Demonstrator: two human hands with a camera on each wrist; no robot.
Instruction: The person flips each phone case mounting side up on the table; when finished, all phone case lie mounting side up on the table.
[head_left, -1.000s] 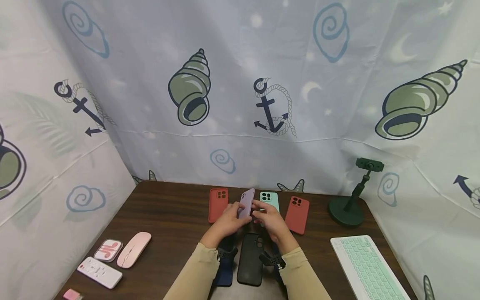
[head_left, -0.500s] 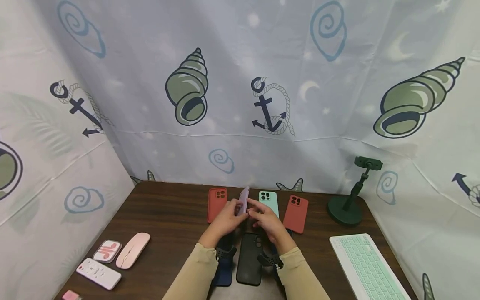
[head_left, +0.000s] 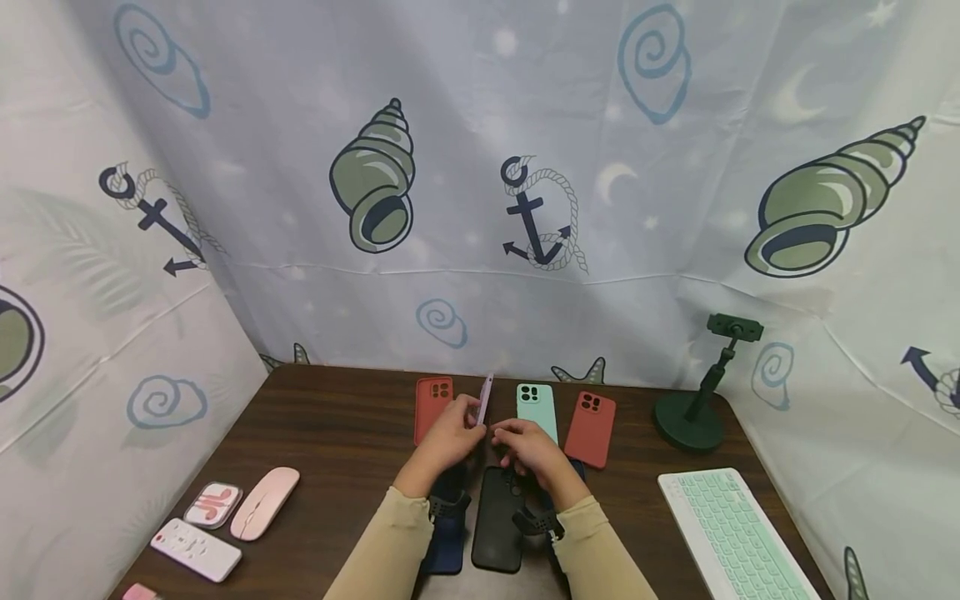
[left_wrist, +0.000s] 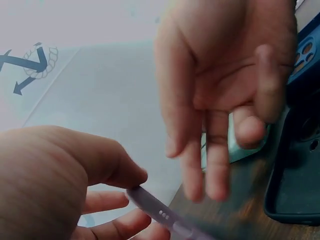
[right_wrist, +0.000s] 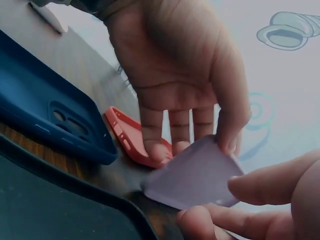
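Observation:
A lavender phone case [head_left: 486,398] stands nearly edge-on in the head view, tilted over the table. My left hand [head_left: 444,437] pinches it by one end between thumb and fingers; the left wrist view shows the small holes along the edge of the case [left_wrist: 150,201]. My right hand [head_left: 534,450] hovers just right of it, fingers loosely bent with nothing held. In the right wrist view its thumb and fingers [right_wrist: 262,187] overlap the case's near edge. Below my hands lie a black phone case [head_left: 497,533] and a dark blue phone case [head_left: 447,546].
Behind my hands lie a red phone case [head_left: 432,408], a mint one [head_left: 536,404] and another red one [head_left: 591,429]. To the right are a green stand [head_left: 690,421] and a keyboard [head_left: 738,529]. A pink mouse [head_left: 265,502] and white remote [head_left: 197,550] lie left.
The lavender case has turned from showing its back to nearly edge-on. My right fingers have drawn back from it, down and slightly apart; my left hand keeps its pinch.

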